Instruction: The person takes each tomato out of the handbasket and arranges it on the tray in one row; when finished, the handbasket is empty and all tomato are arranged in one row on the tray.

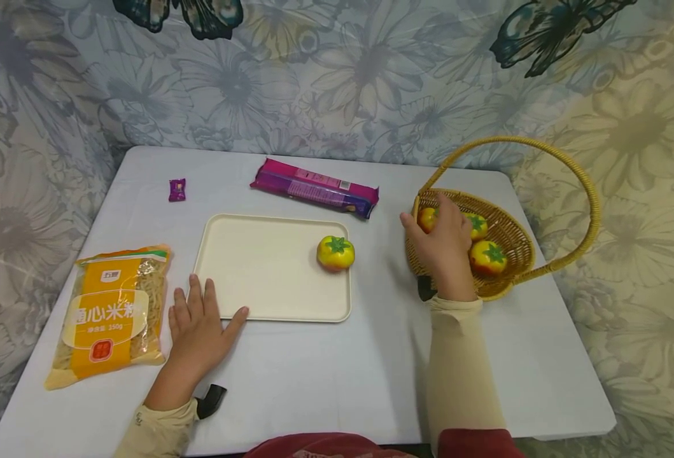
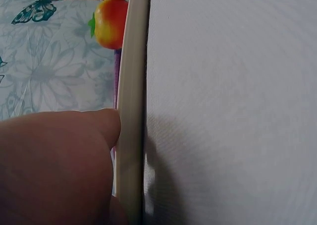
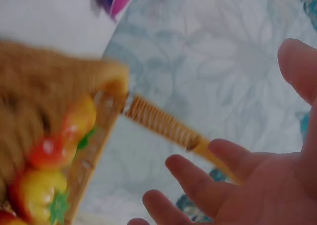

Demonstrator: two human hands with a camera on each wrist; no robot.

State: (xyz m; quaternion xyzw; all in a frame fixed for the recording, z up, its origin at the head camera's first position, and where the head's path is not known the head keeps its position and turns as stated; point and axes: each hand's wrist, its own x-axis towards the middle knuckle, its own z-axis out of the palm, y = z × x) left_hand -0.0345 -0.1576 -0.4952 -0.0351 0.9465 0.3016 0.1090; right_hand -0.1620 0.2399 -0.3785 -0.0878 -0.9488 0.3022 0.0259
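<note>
In the head view, the cream tray (image 1: 273,273) is seen with its long axis running left to right, its near-left corner touched by the straight, spread fingers of the left hand (image 1: 198,331); a yellow-red fruit (image 1: 335,253) is set at its right end, green crown up, and the right hand (image 1: 444,249) is held over the wicker basket (image 1: 519,238) to its right. In the left wrist view, the tray is shown edge-on, the thumb laid at its rim. In the right wrist view, the fingers are shown extended, grasping nothing, apart from the basketed fruits (image 3: 40,193).
</note>
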